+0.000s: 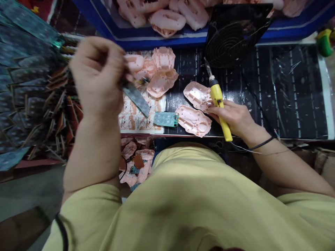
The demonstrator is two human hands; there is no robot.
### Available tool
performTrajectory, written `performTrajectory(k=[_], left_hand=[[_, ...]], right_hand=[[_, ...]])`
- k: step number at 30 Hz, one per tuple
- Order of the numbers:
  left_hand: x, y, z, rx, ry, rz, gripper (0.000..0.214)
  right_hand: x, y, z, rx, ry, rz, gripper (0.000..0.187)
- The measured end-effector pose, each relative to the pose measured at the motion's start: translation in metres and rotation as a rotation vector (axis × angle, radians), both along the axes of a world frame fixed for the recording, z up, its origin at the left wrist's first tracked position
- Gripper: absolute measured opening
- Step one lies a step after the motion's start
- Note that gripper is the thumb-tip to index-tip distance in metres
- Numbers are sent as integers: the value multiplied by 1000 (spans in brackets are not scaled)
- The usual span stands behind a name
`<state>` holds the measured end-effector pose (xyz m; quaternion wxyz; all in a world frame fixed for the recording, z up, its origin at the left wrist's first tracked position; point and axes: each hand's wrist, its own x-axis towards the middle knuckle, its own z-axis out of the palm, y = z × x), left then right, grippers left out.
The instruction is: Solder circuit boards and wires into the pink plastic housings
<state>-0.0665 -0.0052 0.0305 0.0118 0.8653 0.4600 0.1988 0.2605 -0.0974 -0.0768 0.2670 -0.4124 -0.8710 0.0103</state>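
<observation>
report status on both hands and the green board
Right hand holding yellow soldering iron. Left hand curled by grey strip, grip unclear. Green board at lower pink shell. Black fan near iron's tip.

Black-topped workbench (288, 97), grey floor (23, 193) below

Yellow soldering iron (223, 116), pale pink casings (193, 118), green circuit board (165, 119).
The soldering iron, in the right fingers (230, 103), has a black collar (213, 82); at the left fingers (117, 64), a flat piece (137, 99) shows dull grey-green. Under the right fingers the table (285, 97) is black with white lettered stripes; beyond them, a blue bin (180, 42) and black fan (227, 45).
</observation>
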Motion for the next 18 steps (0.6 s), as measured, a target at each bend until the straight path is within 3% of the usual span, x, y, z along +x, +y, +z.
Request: performTrajectory(k=[3, 6, 12, 15, 18], left_hand=[[47, -5, -5, -140, -70, -123, 45], [71, -3, -11, -289, -96, -260, 37], [95, 17, -39, -372, 69, -380, 18], [100, 23, -49, -378, 114, -377, 20], [100, 26, -51, -359, 128, -371, 20]], right_hand=[[-1, -8, 3, -15, 42, 39, 27], [4, -18, 9, 68, 117, 22, 31], [11, -45, 25, 211, 258, -90, 28], [22, -64, 32, 175, 264, -98, 45], [40, -86, 35, 83, 251, -260, 70]])
